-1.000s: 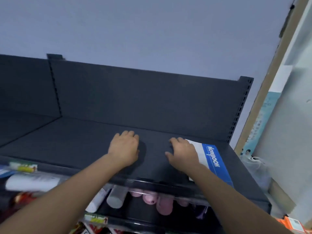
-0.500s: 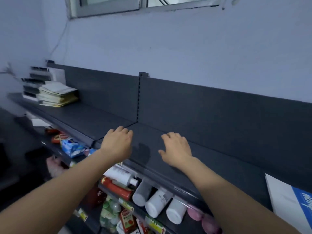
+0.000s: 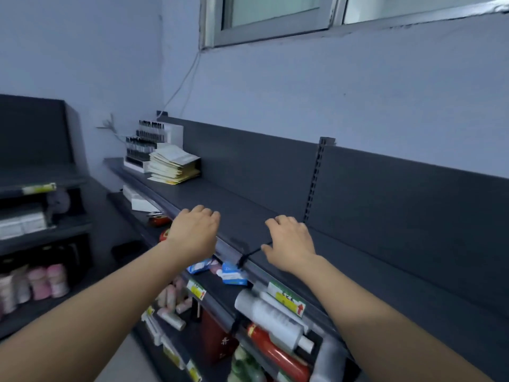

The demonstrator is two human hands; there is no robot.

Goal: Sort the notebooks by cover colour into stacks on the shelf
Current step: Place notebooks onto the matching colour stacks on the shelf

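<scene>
Your left hand (image 3: 192,234) and right hand (image 3: 292,244) are palm-down over the front edge of the top shelf (image 3: 256,199), fingers loosely bent, each holding nothing. The stack of notebooks (image 3: 173,168) lies on that same shelf, well beyond your left hand, with a rack of small dark bottles (image 3: 148,142) just past it.

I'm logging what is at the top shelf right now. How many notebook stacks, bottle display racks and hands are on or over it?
notebook stack: 1
bottle display rack: 1
hands: 2, left hand and right hand
Total: 4
</scene>
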